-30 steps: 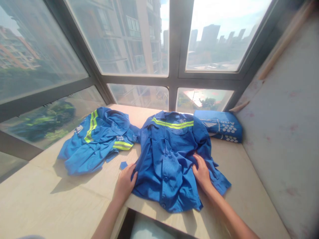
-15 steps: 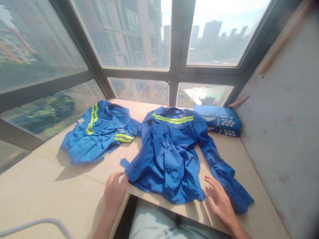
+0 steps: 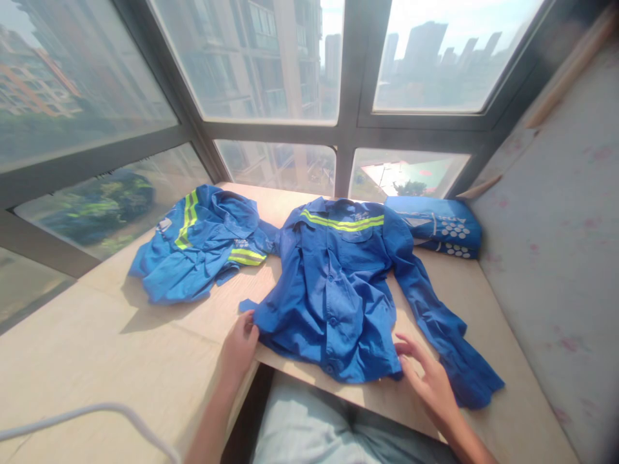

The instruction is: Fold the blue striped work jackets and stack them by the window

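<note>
A blue work jacket with a yellow-green reflective band across its chest lies front up on the wooden surface, its buttoned hem toward me. At its lower left edge, my left hand has thumb and fingers closed on the cloth. My right hand is beside the lower right hem corner, fingers apart and fingertips at the cloth's edge. One sleeve stretches out beyond my right hand. To the left lies a second blue work jacket, crumpled, with similar bands.
A folded blue bundle with white print sits at the back right, near the patterned wall. Windows border the wooden surface. A pale cable curves across the lower left. My legs are below the front edge.
Both hands have moved in to the jacket's lower edges, and my left fingers have closed on the cloth. The view has shifted slightly, so everything appears a little higher and further right.
</note>
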A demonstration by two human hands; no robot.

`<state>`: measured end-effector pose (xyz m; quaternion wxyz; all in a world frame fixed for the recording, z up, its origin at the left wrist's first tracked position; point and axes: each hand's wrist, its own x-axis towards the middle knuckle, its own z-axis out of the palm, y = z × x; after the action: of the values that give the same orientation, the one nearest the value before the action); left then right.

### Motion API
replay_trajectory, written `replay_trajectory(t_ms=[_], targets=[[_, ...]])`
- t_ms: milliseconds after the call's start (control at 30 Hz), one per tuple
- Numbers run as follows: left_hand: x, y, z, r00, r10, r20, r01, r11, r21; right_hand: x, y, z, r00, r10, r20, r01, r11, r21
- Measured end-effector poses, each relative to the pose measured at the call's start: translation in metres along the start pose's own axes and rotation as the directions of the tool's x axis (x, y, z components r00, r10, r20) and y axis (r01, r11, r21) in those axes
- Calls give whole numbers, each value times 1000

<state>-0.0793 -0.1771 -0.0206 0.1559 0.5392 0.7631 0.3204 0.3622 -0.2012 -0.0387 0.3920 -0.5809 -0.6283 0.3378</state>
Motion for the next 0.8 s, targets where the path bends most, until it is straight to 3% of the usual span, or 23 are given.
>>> replay_trajectory(t_ms=[167, 300, 500, 667, 800], targets=[[8, 10, 5, 997, -62, 41, 66, 990, -124, -11, -13, 1, 975, -168, 148, 185, 976, -114], [8, 20, 12, 997, 72, -37, -75, 993, -96, -19, -11, 11, 967, -178, 182, 215, 954, -208], [5, 28, 17, 946, 320, -56, -314, 944, 99, -3, -4, 9, 995, -67, 68, 76, 987, -141], [10, 23, 10, 929, 353, -114, -336, 931, 142, 7, -16, -10, 998, 66, -20, -67, 996, -50], [13, 14, 12, 942, 303, -144, -281, 947, 157, 11, -19, -22, 985, 160, -61, -158, 987, 40]])
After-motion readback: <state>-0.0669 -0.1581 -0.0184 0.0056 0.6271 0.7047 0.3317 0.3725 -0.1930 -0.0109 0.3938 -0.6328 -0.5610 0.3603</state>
